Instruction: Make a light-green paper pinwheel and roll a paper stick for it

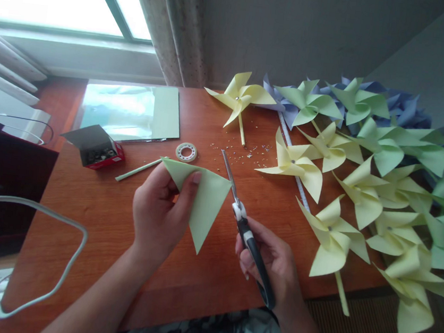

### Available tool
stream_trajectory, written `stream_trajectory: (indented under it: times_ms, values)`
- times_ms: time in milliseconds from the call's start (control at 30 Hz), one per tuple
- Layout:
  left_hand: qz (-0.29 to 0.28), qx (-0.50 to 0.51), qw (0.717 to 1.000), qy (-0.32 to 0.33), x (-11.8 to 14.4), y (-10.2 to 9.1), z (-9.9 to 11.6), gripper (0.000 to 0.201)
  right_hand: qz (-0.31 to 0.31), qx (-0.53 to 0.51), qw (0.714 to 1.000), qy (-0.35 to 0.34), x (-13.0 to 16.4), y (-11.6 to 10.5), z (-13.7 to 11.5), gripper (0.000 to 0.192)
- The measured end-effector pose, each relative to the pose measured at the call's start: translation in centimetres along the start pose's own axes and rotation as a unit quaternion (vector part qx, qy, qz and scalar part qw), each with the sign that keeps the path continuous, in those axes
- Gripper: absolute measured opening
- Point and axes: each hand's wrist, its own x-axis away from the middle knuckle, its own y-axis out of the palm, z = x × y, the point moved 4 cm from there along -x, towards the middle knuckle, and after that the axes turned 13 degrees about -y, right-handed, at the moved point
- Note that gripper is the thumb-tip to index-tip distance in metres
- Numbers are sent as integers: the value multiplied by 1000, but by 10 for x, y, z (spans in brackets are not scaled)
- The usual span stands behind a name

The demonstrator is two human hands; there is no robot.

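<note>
The left hand (158,213) pinches a folded green paper (202,199) above the table (92,210), thumb on the near face and fingers behind, so the triangle hangs point down. The right hand (271,260) is closed around the dark handles of the scissors (240,216). Their blades angle up and away, closed or nearly so, just beside the paper's right edge; I cannot tell whether they touch it. The two hands are apart, with the paper between them.

Behind the left hand a straw (137,170) lies on the wood, and beyond it a tape roll (186,152) and a small open box (96,147). A stack of paper sheets (132,111) rests near the window. Small scraps (248,151) are scattered past the scissor tips. To the right, a heap of pinwheels (366,167) in yellow, green and blue covers the table's far side, some overhanging the edge. A ruler (295,159) runs under them.
</note>
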Motion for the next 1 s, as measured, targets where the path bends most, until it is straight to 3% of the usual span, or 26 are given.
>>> stream_trajectory:
  times_ms: [200,433,667,1000]
  values:
    - [-1,23,1000,-11,-1,-1,4,23,44,28,998,-36,-6,-12,4,46]
    - [-10,22,1000,-10,-1,0,3,26,-75,-3,996,-55,-35,-11,-19,48]
    - [-24,35,999,-8,-1,0,8,27,-70,-51,996,2,-46,-9,-15,50]
    - [-23,40,999,-14,1,0,11,25,-73,-31,997,-25,-50,-8,-19,65]
